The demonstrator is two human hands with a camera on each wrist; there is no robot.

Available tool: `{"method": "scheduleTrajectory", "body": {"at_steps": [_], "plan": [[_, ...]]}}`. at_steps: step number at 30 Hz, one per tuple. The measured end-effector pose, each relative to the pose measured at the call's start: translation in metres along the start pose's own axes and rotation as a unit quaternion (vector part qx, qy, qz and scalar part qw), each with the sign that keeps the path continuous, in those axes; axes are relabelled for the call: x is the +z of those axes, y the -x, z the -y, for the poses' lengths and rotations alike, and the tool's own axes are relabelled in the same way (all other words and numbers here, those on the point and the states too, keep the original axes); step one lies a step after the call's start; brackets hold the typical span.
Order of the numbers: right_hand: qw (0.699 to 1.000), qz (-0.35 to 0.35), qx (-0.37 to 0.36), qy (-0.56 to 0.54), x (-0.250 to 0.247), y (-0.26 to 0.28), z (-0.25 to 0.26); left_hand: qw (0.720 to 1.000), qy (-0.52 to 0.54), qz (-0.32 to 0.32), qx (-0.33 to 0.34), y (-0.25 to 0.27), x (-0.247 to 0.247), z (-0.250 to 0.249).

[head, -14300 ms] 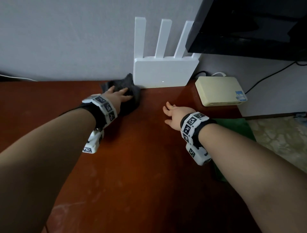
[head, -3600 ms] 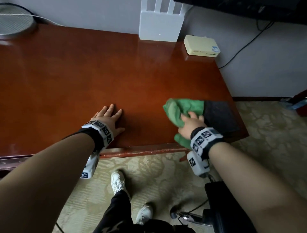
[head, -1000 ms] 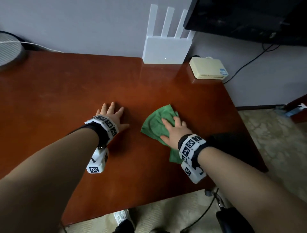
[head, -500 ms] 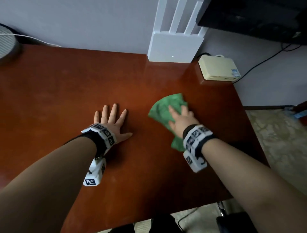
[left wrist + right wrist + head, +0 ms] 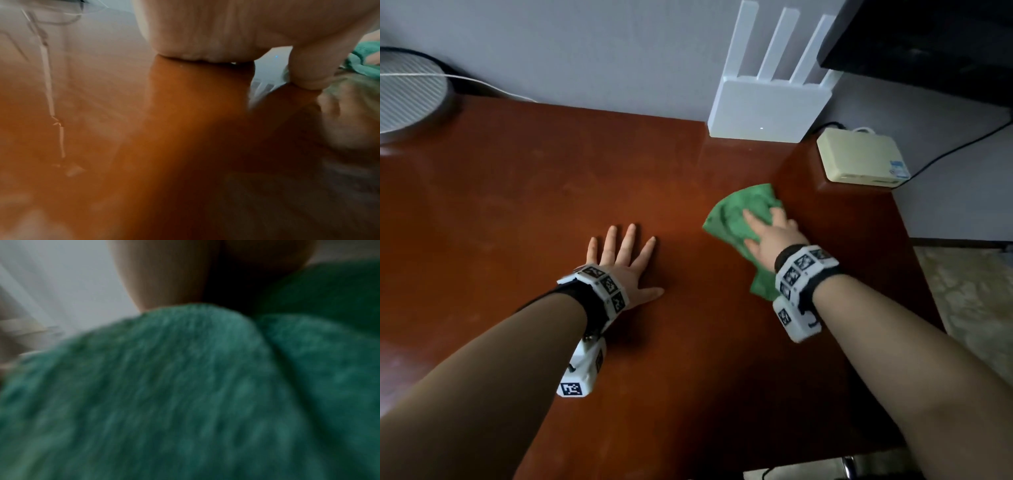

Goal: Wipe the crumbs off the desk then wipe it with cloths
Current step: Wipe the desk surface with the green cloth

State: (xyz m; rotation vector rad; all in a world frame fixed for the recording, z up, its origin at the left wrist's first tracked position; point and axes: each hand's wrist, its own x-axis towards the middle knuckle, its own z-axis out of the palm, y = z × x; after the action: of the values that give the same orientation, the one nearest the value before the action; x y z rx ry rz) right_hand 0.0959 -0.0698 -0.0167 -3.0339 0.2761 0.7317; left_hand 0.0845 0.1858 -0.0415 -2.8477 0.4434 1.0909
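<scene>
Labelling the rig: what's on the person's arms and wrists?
Forearms bare, no sleeves. Each wrist has a black strap carrying white blocks printed with black square markers, and a white camera box hangs below, also marker-tagged. Same on the left hand and right hand. No gloves.

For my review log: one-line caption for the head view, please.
Right hand presses a green cloth on the red-brown desk; left hand rests flat.
</scene>
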Motion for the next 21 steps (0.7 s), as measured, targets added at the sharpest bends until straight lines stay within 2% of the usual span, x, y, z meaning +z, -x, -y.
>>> {"method": "scheduleTrajectory", "body": {"at_steps": [3, 5, 6, 7, 8, 10, 12, 13, 14, 15, 16, 18, 21], "plan": [[0.972, 0.046, -0.212, 0.094, 0.009, 0.034, 0.018, 1.000, 0.002, -0.007, 0.000, 0.001, 0.001, 0.000], [0.944, 0.084, -0.290, 0.137, 0.007, 0.048, 0.021, 1.000, -0.001, -0.010, 0.000, 0.001, 0.001, 0.000], [0.941, 0.077, -0.300, 0.136, 0.002, 0.046, 0.016, 1.000, -0.002, -0.010, -0.001, 0.001, 0.001, 0.000], [0.950, 0.047, -0.284, 0.118, -0.003, 0.036, 0.007, 1.000, -0.004, -0.009, -0.001, 0.001, 0.000, -0.001], [0.968, 0.010, -0.238, 0.084, -0.010, 0.023, -0.003, 1.000, -0.004, -0.004, -0.001, 0.001, 0.000, 0.000], [0.996, -0.050, -0.072, -0.024, -0.025, -0.008, -0.027, 1.000, -0.002, 0.009, -0.002, 0.001, -0.002, 0.000], [0.986, -0.031, 0.122, -0.108, -0.033, -0.031, -0.041, 1.000, -0.002, 0.018, -0.004, 0.002, -0.003, -0.001], [0.976, -0.004, 0.183, -0.118, -0.034, -0.036, -0.042, 1.000, 0.000, 0.021, -0.006, 0.002, -0.004, -0.002], [0.973, 0.013, 0.203, -0.112, -0.032, -0.038, -0.038, 1.000, 0.002, 0.023, -0.009, 0.004, -0.005, -0.003], [0.978, 0.010, 0.184, -0.094, -0.028, -0.037, -0.032, 1.000, 0.003, 0.026, -0.010, 0.005, -0.007, -0.003], [0.989, -0.007, 0.131, -0.067, -0.024, -0.033, -0.024, 1.000, 0.007, 0.027, -0.012, 0.006, -0.008, -0.004], [0.999, -0.027, -0.022, -0.003, -0.014, -0.021, -0.006, 0.999, 0.014, 0.026, -0.014, 0.005, -0.008, -0.004], [0.974, 0.019, -0.212, 0.081, -0.006, 0.001, 0.017, 1.000, 0.011, 0.013, -0.014, 0.001, -0.008, -0.004]]}}
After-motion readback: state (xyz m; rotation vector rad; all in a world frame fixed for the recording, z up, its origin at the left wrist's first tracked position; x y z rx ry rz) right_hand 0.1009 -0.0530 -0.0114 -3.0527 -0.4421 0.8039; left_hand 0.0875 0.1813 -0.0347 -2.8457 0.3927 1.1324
